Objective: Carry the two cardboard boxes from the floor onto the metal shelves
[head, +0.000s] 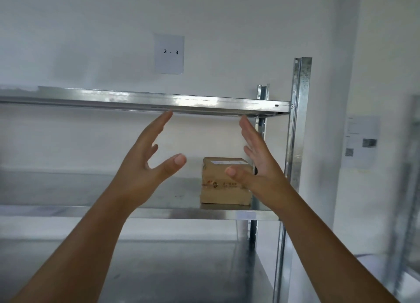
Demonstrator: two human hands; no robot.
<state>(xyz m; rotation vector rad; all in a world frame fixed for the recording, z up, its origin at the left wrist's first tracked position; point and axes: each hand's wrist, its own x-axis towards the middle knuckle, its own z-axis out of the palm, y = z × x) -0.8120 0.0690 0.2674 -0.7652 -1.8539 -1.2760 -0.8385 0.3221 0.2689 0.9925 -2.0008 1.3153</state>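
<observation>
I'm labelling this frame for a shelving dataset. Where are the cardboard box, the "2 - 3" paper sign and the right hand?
cardboard box (223,190): head view, front face.
paper sign (169,54): head view, centre of sheet.
right hand (259,164): head view, palm.

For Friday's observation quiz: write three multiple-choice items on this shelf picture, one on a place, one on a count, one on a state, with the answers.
1. Where is the box?
A. on the floor
B. right end of the middle shelf
C. on the top shelf

2. How many boxes show?
A. one
B. two
C. three

3. How are the hands?
A. both gripping the box
B. fists
C. open and empty

Answers:
1 B: it sits by the right post.
2 A: no other is in view.
3 C: the left hand and right hand spread their fingers, holding nothing.
</observation>
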